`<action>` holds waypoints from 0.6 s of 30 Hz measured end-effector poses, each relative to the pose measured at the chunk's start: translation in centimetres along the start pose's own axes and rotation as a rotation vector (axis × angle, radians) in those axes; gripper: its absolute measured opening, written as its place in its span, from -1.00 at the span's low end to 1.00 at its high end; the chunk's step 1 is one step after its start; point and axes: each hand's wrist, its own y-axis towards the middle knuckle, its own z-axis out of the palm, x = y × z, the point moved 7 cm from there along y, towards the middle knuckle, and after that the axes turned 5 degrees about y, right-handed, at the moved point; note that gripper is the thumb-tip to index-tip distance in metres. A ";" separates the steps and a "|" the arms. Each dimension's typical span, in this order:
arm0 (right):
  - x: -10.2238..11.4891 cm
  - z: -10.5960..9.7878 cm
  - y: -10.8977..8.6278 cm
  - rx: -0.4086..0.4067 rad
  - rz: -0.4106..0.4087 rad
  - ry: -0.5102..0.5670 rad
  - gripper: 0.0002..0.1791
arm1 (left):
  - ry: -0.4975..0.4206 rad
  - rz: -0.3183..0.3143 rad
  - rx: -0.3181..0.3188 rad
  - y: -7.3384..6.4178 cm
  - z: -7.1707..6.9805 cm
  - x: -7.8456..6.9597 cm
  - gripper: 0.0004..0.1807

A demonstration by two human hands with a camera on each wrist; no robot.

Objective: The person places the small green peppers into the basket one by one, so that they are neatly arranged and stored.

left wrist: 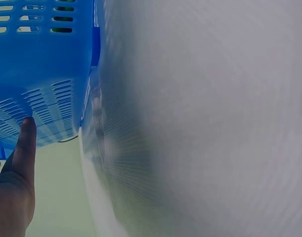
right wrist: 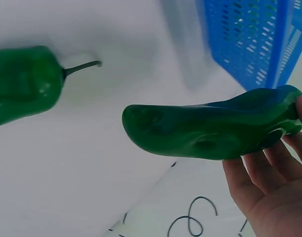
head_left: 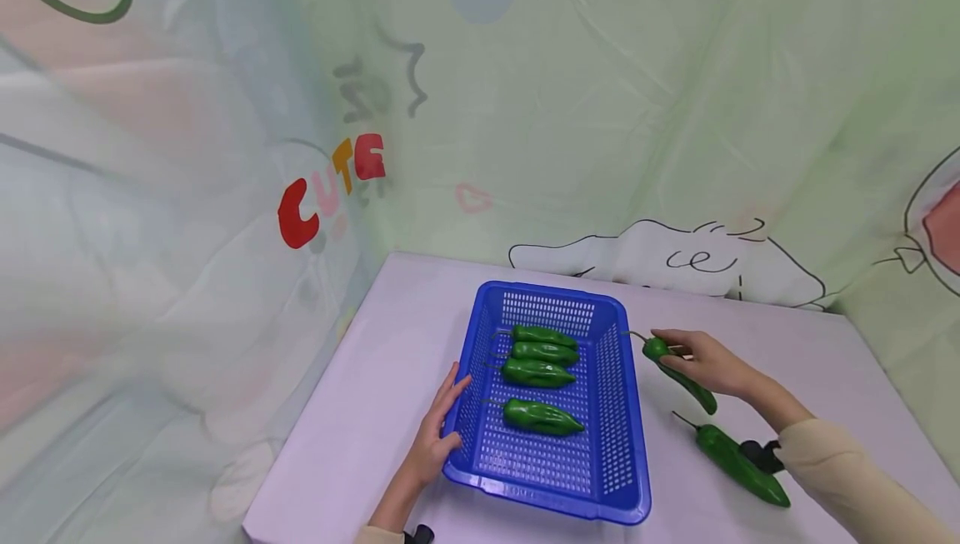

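Note:
My right hand (head_left: 701,361) pinches a long green pepper (right wrist: 210,126) near its stem end, just right of the basket. The pepper's tip slants down toward the table, and its thin stem points at the basket rim. Against the left side of the blue plastic basket (head_left: 547,506) rests my left hand (head_left: 431,444), its fingers extended at the rim and along the slotted outer wall. Inside the basket several green peppers (head_left: 538,373) lie crosswise with stems to the left, three close together and one nearer me. Another green pepper (head_left: 738,465) lies on the table below my right forearm.
The table (head_left: 360,411) has a pale cover. Printed fabric (head_left: 562,127) hangs behind it and along the left side. A dark wrist device (head_left: 761,455) at the right cuff overlaps the loose pepper in the head view.

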 end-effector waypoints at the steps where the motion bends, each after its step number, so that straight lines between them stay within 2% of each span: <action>1: 0.3 0.0 0.1 0.001 -0.002 0.000 -0.51 | 0.001 -0.001 -0.001 0.0 0.0 0.0 -0.08; 6: 1.6 0.0 0.4 -0.006 -0.008 0.002 -0.48 | 0.003 -0.001 -0.004 0.0 0.0 0.0 -0.08; 18: 4.5 -0.2 1.3 -0.082 -0.047 0.003 -0.51 | 0.001 -0.010 -0.001 0.0 0.0 -0.2 -0.08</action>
